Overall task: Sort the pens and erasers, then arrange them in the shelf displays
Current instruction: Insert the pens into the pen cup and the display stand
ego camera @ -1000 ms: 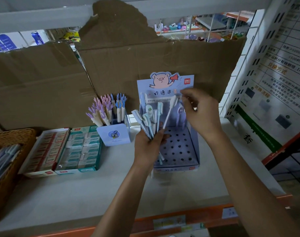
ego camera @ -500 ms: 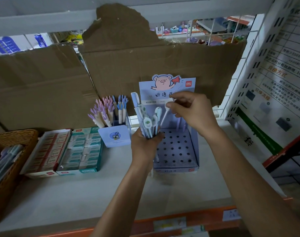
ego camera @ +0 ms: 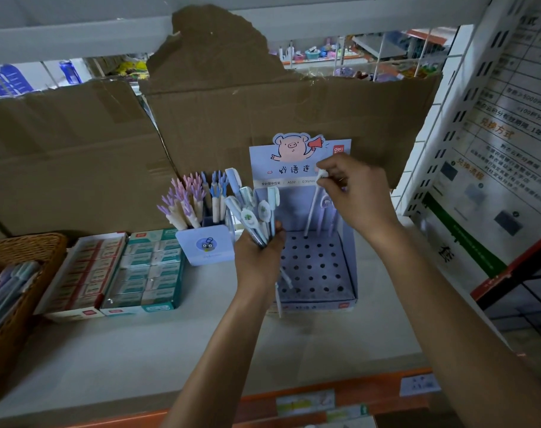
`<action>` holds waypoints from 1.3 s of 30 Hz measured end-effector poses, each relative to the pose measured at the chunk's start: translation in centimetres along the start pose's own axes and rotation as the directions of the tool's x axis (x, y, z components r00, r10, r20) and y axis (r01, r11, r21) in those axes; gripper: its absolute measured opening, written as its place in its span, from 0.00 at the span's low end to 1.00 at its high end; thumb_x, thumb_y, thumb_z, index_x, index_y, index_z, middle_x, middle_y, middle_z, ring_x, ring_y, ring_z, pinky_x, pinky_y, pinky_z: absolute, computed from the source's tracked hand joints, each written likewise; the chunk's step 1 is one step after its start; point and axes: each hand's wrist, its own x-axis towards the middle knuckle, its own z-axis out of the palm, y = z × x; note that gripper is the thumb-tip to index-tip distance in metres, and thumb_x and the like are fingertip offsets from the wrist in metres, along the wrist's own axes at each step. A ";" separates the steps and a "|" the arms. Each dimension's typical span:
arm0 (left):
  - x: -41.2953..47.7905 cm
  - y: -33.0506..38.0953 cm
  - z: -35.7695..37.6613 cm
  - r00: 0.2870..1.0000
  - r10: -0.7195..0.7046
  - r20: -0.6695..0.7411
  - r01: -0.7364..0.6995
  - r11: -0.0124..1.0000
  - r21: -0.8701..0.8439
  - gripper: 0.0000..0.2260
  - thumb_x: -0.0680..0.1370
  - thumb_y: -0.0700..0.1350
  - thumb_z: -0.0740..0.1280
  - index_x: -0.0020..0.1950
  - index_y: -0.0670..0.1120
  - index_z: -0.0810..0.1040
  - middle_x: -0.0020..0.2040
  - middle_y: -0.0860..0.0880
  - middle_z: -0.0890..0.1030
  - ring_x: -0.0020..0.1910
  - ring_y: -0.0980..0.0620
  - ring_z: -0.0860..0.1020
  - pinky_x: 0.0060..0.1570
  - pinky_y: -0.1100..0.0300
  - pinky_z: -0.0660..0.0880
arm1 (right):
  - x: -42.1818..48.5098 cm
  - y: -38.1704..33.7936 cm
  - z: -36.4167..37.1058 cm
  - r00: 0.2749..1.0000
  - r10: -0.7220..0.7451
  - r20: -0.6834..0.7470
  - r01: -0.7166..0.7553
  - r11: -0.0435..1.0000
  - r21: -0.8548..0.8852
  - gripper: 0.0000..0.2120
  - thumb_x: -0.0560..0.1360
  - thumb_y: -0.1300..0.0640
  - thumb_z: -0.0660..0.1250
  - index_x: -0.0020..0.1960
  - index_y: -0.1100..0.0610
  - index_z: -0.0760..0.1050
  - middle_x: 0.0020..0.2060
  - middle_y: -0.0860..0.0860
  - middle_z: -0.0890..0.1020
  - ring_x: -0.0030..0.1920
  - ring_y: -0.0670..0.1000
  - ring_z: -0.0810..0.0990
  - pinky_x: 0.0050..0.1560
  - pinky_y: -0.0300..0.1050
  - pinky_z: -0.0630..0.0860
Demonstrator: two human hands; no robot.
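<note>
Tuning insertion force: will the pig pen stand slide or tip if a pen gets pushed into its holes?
Probably light: the pen stand looks like thin card, mostly empty, so it may slide on the smooth shelf. The cardboard sheet behind it likely limits backward tipping. The white pen in the right hand looks stiff, so pushes transfer directly.

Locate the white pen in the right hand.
Head view, right of centre: white pen, pinched at its top by the right hand, tip at a back-row hole of the pig display.
</note>
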 end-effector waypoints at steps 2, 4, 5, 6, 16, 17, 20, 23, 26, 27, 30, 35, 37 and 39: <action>0.0 -0.1 0.0 1.000 0.008 0.000 -0.008 1.000 0.003 0.10 0.76 0.37 0.68 0.39 0.52 0.76 0.36 0.52 0.78 0.38 0.53 0.75 0.47 0.51 0.74 | -0.2 0.3 0.4 0.999 -0.033 -0.009 0.032 0.999 -0.042 0.09 0.73 0.63 0.70 0.53 0.60 0.79 0.44 0.55 0.84 0.45 0.53 0.82 0.47 0.48 0.79; 0.1 -0.3 -0.1 1.000 0.009 0.001 -0.009 1.000 -0.001 0.10 0.76 0.37 0.68 0.39 0.51 0.76 0.35 0.52 0.77 0.38 0.52 0.75 0.47 0.50 0.75 | -0.4 0.5 0.6 0.998 -0.054 -0.014 0.053 0.996 -0.068 0.10 0.73 0.62 0.70 0.54 0.60 0.79 0.44 0.55 0.84 0.44 0.54 0.82 0.47 0.47 0.79; 0.1 -0.3 -0.1 1.000 0.006 0.004 -0.006 1.000 -0.017 0.10 0.76 0.37 0.68 0.39 0.51 0.76 0.34 0.52 0.78 0.38 0.51 0.75 0.48 0.48 0.76 | -0.4 0.5 0.7 0.998 -0.058 -0.014 0.057 0.995 -0.081 0.10 0.73 0.62 0.70 0.54 0.60 0.79 0.43 0.56 0.84 0.44 0.55 0.82 0.47 0.46 0.78; 0.2 -0.3 0.0 1.000 0.003 0.009 -0.003 0.999 -0.041 0.11 0.76 0.36 0.67 0.38 0.51 0.77 0.33 0.53 0.78 0.38 0.51 0.76 0.48 0.47 0.76 | -0.4 0.5 0.7 0.998 -0.057 -0.013 0.056 0.995 -0.086 0.10 0.73 0.62 0.70 0.54 0.60 0.79 0.44 0.56 0.84 0.44 0.55 0.82 0.47 0.45 0.77; 0.2 -1.0 0.4 0.996 -0.030 0.080 0.045 0.979 -0.200 0.04 0.80 0.36 0.62 0.50 0.41 0.76 0.37 0.49 0.78 0.32 0.60 0.77 0.37 0.65 0.77 | -0.2 0.7 0.1 1.000 -0.018 0.019 0.020 0.994 -0.103 0.10 0.74 0.62 0.69 0.55 0.60 0.78 0.47 0.56 0.83 0.46 0.53 0.81 0.48 0.45 0.78; 0.2 -1.0 0.4 0.996 -0.033 0.081 0.049 0.978 -0.202 0.04 0.80 0.36 0.62 0.50 0.42 0.76 0.37 0.49 0.78 0.32 0.60 0.77 0.38 0.66 0.77 | -0.2 0.7 0.1 1.000 -0.016 0.025 0.018 0.994 -0.107 0.10 0.74 0.62 0.69 0.55 0.60 0.78 0.48 0.56 0.83 0.46 0.53 0.81 0.49 0.44 0.77; 0.4 -1.1 0.5 0.996 -0.047 0.078 0.062 0.979 -0.195 0.05 0.80 0.36 0.62 0.51 0.41 0.76 0.38 0.49 0.78 0.34 0.58 0.77 0.38 0.66 0.77 | -0.2 0.9 -0.1 0.999 -0.013 0.035 0.017 0.993 -0.120 0.10 0.74 0.62 0.69 0.55 0.61 0.77 0.49 0.57 0.83 0.48 0.55 0.81 0.49 0.42 0.76; 0.6 -1.3 0.6 0.997 -0.040 0.066 0.050 0.986 -0.159 0.06 0.80 0.36 0.61 0.53 0.40 0.77 0.37 0.50 0.78 0.33 0.60 0.77 0.38 0.65 0.76 | -0.2 1.1 -0.1 0.999 -0.022 0.046 0.028 0.990 -0.138 0.10 0.74 0.61 0.69 0.55 0.62 0.77 0.48 0.57 0.83 0.48 0.55 0.81 0.49 0.44 0.77; 0.9 -1.5 0.7 0.998 -0.028 0.056 0.035 0.991 -0.131 0.07 0.80 0.35 0.61 0.55 0.35 0.76 0.35 0.51 0.77 0.31 0.61 0.75 0.39 0.61 0.73 | -0.5 1.2 0.7 0.993 -0.105 0.055 0.115 0.972 -0.207 0.09 0.71 0.62 0.72 0.51 0.62 0.79 0.43 0.57 0.84 0.46 0.59 0.80 0.47 0.51 0.78; 0.9 -1.5 0.8 0.998 -0.032 0.057 0.039 0.990 -0.133 0.07 0.80 0.35 0.62 0.55 0.35 0.77 0.35 0.51 0.78 0.31 0.60 0.76 0.40 0.60 0.73 | -0.5 1.3 1.0 0.989 -0.136 0.061 0.147 0.959 -0.242 0.08 0.70 0.63 0.72 0.50 0.62 0.80 0.42 0.57 0.83 0.47 0.60 0.79 0.47 0.50 0.78; 0.7 -1.2 1.0 0.996 -0.051 0.073 0.061 0.988 -0.140 0.05 0.79 0.38 0.64 0.50 0.43 0.79 0.34 0.53 0.79 0.34 0.58 0.78 0.43 0.58 0.77 | -0.3 1.7 1.5 0.981 -0.191 0.045 0.196 0.937 -0.289 0.09 0.67 0.64 0.74 0.46 0.61 0.82 0.40 0.57 0.82 0.46 0.62 0.78 0.48 0.48 0.75; 0.3 -0.6 1.0 0.991 -0.053 0.121 0.068 0.990 -0.124 0.09 0.79 0.38 0.64 0.43 0.49 0.79 0.28 0.56 0.78 0.33 0.57 0.77 0.46 0.57 0.80 | -0.2 2.2 2.3 0.976 -0.189 0.104 0.214 0.910 -0.354 0.10 0.65 0.61 0.76 0.46 0.60 0.83 0.40 0.56 0.81 0.47 0.60 0.77 0.48 0.49 0.74; 0.3 -0.4 0.8 0.993 -0.042 0.115 0.054 0.993 -0.104 0.09 0.79 0.38 0.64 0.42 0.48 0.78 0.29 0.55 0.79 0.33 0.56 0.78 0.45 0.56 0.80 | -0.2 2.3 2.2 0.974 -0.214 0.070 0.225 0.905 -0.361 0.11 0.67 0.62 0.75 0.49 0.59 0.83 0.43 0.56 0.82 0.48 0.61 0.77 0.49 0.51 0.74; 0.3 -0.4 0.6 0.994 -0.028 0.105 0.037 0.996 -0.086 0.08 0.78 0.37 0.66 0.41 0.48 0.79 0.31 0.52 0.81 0.33 0.56 0.80 0.42 0.58 0.80 | -0.3 1.7 1.8 0.978 -0.210 -0.018 0.194 0.933 -0.304 0.13 0.69 0.62 0.71 0.54 0.59 0.81 0.48 0.56 0.82 0.50 0.60 0.77 0.52 0.51 0.75</action>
